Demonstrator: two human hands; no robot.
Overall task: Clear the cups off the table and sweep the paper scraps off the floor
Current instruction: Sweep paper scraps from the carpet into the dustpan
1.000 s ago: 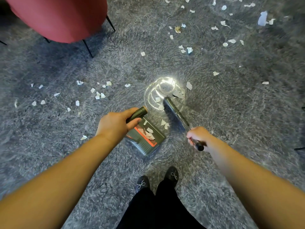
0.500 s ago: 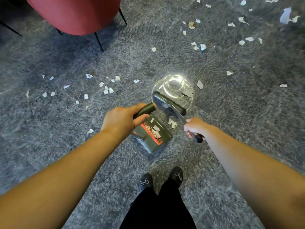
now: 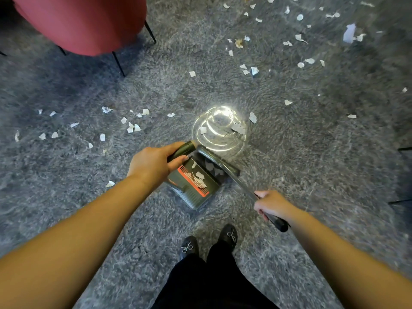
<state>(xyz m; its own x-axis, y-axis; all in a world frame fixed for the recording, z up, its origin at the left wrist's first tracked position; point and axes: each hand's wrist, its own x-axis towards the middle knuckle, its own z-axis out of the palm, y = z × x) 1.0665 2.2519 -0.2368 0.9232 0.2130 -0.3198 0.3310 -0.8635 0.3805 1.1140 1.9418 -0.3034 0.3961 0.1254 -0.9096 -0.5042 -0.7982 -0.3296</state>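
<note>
Scraps (image 3: 131,127) litter floor w/ red chair (image 3: 84,21) nearby, far-left.

Indoor lounge or office-type room, exact kind unclear. Grey mottled carpet (image 3: 289,152) covers the whole floor. Red upholstered chair (image 3: 80,21) on thin black metal legs at 11 o'clock. More thin black legs (image 3: 401,175) poke in at 3 o'clock, furniture itself out of view. White paper scraps (image 3: 131,127) litter the carpet from 9 to 2 o'clock. Bright ceiling-light glare (image 3: 220,128) at centre, on a glossy patch.
</note>
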